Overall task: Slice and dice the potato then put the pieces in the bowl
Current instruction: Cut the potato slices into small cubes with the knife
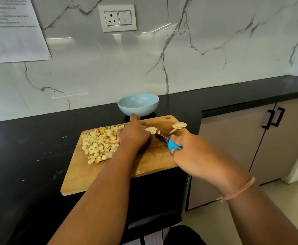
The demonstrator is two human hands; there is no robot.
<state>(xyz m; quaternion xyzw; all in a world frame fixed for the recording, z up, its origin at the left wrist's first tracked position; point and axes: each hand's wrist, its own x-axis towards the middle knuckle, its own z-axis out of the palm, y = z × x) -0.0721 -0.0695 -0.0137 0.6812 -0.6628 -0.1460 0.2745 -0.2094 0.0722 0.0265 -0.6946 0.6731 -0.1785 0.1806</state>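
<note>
A wooden cutting board (113,175) lies on the black counter. A heap of diced potato cubes (100,143) covers its left part. My left hand (134,133) rests over potato slices (151,129) in the board's middle, fingers curled down on them. My right hand (192,154) grips the blue handle of a knife (174,145), whose blade (161,137) points toward the slices beside my left hand. More round slices (179,126) lie at the board's far right. A light blue bowl (138,104) stands just behind the board; it looks empty.
The black counter (29,147) runs left and back to the marble wall (197,59), with a socket panel (117,18) and a taped paper sheet (15,29). At right the counter ends above a cabinet with black handles (273,119).
</note>
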